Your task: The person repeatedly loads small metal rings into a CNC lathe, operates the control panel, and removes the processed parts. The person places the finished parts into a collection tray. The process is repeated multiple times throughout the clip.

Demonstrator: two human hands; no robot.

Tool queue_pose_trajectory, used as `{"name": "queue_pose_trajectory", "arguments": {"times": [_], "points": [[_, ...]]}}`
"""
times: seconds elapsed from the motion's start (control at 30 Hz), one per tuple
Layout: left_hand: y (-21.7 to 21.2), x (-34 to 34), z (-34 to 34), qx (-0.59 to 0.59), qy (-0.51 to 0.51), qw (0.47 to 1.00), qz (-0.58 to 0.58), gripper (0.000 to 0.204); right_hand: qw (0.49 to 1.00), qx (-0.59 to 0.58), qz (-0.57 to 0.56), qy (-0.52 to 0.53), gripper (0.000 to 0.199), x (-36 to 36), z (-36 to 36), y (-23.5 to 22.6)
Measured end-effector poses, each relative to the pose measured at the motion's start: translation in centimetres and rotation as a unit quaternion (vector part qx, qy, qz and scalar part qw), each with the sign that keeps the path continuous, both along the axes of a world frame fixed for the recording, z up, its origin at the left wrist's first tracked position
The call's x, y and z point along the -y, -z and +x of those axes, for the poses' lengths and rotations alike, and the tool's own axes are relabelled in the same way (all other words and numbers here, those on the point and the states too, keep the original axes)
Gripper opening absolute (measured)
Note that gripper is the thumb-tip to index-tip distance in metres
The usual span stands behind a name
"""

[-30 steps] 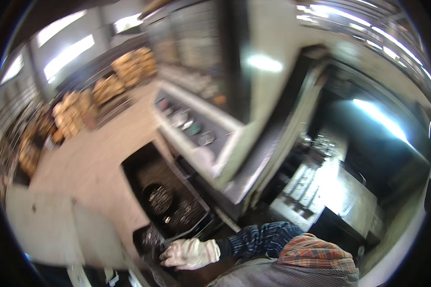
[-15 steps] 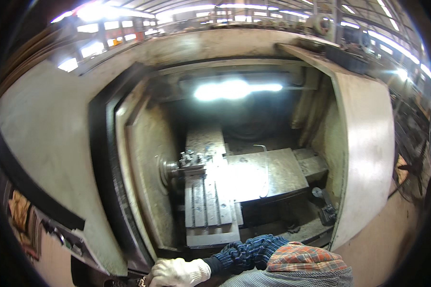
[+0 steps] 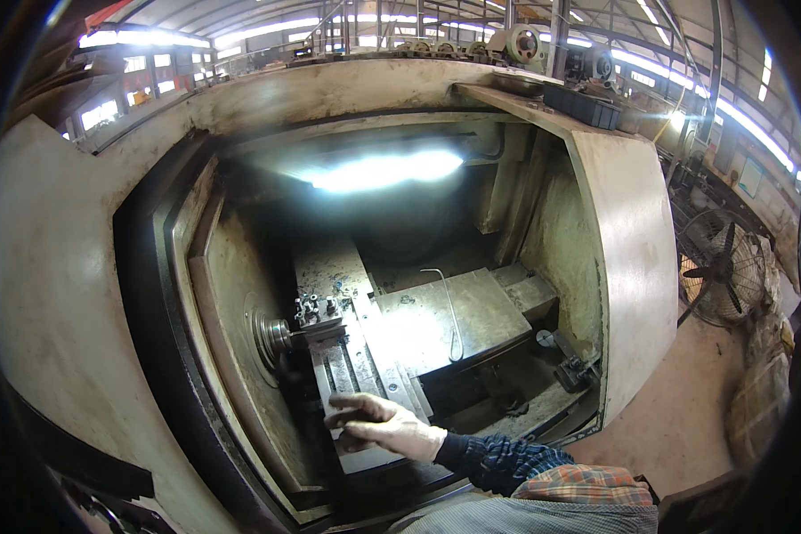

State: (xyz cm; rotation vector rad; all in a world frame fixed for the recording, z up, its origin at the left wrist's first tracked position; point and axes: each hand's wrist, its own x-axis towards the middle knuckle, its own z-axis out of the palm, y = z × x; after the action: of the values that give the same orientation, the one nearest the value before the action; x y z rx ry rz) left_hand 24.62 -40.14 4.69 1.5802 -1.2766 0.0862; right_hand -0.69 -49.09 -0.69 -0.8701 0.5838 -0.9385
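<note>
My right hand [image 3: 387, 429], in a pale glove with darkened fingertips, reaches in from the lower right over the near end of a slotted metal slide [image 3: 340, 360]. Its fingers are spread, and nothing shows between them. Ahead of it, a block with small bolted cutting tools [image 3: 319, 310] sits on the slide. Left of that block, a round metal spindle nose [image 3: 276, 336] sticks out of the inner wall of the lathe. A thin bent metal rod with a hooked end [image 3: 454, 322] lies across the flat plate right of the slide. My left hand is out of view.
The lathe's pale housing [image 3: 627, 267] frames the opening on the right, with a dark door edge [image 3: 142, 294] on the left. A bright lamp [image 3: 392, 171] glows inside. A black tray [image 3: 581, 107] rests on top. A caged fan [image 3: 721, 267] stands beyond, right.
My right hand has left the door's lower edge and moved up and right into the machine, its fingers opening from a closed grip. The view has turned right.
</note>
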Motion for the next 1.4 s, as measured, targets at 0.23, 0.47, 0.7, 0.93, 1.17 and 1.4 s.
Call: {"name": "queue_pose_trajectory", "arguments": {"times": [0.23,0.47,0.7,0.93,1.17,1.4], "points": [[0.0,-0.3,6.9,0.139,-0.104,0.983,-0.053,0.032,0.993,0.069,0.065,0.076,0.041,2.9,0.8,2.3],[-0.1,-3.0,12.1,0.277,-0.210,0.935,-0.071,0.028,0.978,0.120,0.067,0.155,0.052,5.9,0.1,4.7],[0.1,-4.1,13.0,0.318,-0.253,0.909,-0.090,0.023,0.965,0.232,0.067,0.102,0.052,7.1,-0.3,7.8],[0.3,-3.0,11.6,0.163,-0.287,0.939,-0.096,0.032,0.973,0.202,0.071,0.085,0.052,8.8,0.1,8.6],[-1.3,-2.8,9.9,-0.256,-0.126,0.942,-0.175,0.043,0.994,-0.004,0.069,0.081,0.050,14.3,1.7,10.1],[-0.9,-3.8,10.4,-0.160,-0.110,0.972,-0.136,0.036,0.980,-0.027,0.094,0.175,0.045,21.4,5.0,11.8]]}}
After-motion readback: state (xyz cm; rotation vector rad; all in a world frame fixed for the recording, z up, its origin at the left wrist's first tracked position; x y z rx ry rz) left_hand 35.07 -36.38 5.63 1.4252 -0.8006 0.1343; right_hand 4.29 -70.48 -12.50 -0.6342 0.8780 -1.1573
